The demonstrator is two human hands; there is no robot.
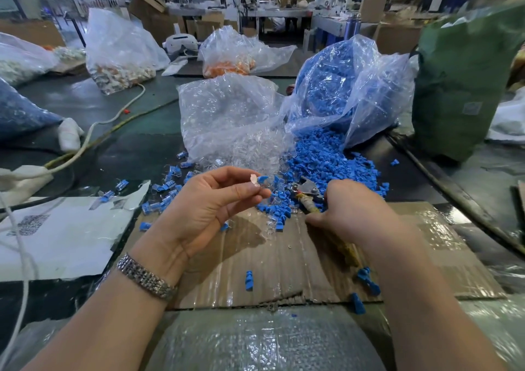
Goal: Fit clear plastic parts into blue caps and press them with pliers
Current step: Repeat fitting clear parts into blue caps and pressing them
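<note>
Pinched between thumb and fingertips of our left hand is one blue cap with a clear plastic part at its left end, raised above the cardboard sheet. Our right hand is curled around the yellowish handles of the pliers; their metal head rests on the spill of loose blue caps, just right of the held cap and slightly lower. We cannot tell how the plier jaws stand.

By decreasing size: the green sack at far right; the clear bag of blue caps, its mouth spilling toward us; the clear bag of transparent parts beside it, directly behind the held cap; the white sheet at left, carrying a blurred square code we cannot read; the metal watch band on our left wrist. We find no legible writing.
</note>
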